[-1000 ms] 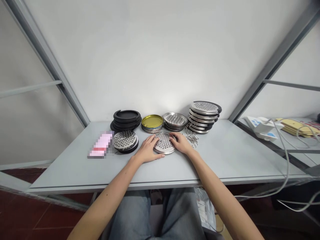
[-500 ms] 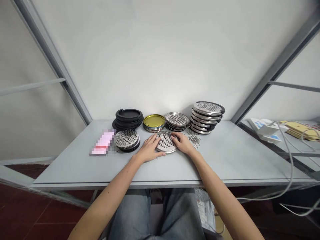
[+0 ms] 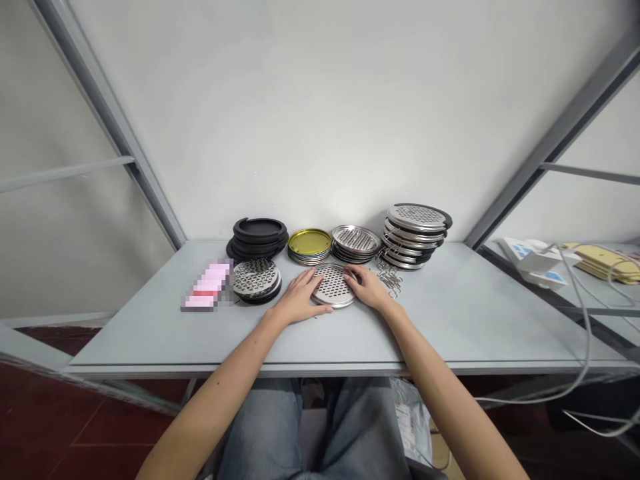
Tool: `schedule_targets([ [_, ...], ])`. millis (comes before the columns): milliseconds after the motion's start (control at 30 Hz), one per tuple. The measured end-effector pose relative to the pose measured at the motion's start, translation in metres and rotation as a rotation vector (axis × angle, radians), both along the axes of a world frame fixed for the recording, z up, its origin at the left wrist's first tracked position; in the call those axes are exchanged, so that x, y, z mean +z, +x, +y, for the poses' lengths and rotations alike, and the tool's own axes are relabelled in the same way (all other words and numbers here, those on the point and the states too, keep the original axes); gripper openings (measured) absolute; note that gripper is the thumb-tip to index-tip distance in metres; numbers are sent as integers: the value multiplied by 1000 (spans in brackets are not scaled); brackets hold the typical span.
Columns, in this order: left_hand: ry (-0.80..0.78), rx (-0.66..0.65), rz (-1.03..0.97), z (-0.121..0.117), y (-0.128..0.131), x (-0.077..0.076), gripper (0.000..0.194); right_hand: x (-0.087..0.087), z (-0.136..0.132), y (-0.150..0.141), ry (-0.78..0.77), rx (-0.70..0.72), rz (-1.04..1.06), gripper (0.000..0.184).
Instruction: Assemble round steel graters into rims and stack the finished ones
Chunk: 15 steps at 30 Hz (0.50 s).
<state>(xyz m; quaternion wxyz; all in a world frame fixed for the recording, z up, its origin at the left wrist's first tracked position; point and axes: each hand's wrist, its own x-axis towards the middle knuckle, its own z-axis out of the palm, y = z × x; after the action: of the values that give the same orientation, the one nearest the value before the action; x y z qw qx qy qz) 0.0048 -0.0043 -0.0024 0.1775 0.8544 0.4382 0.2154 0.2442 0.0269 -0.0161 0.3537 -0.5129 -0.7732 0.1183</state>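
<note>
A pixelated pink item (image 3: 207, 285) lies near the left edge of the surface (image 3: 465, 313); a white box (image 3: 543, 260) and yellow pieces (image 3: 607, 262) rest beyond its right edge, a plastic bag (image 3: 419, 427) below its front edge

Your left hand (image 3: 301, 300) and right hand (image 3: 367, 287) are touching opposite sides of a round, silver, perforated metal disc (image 3: 333, 287) lying on the pale grey table (image 3: 435, 327). Behind it, a stack of round, yellow-topped metal lids (image 3: 309, 242) is standing beside a stack of silver grater discs (image 3: 355, 239).

Perf. metal disc (image 3: 333, 288) | rnd, silver | flat | on gray tbl (image 3: 465, 313)
</note>
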Motion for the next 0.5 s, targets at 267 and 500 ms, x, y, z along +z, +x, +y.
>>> schedule_targets([
  [267,-29,18,-12,-1,0,-1,91,3,2,5,32,45,-1,29],
  [500,9,-23,100,-2,2,2,84,6,0,11,159,-64,35,25],
])
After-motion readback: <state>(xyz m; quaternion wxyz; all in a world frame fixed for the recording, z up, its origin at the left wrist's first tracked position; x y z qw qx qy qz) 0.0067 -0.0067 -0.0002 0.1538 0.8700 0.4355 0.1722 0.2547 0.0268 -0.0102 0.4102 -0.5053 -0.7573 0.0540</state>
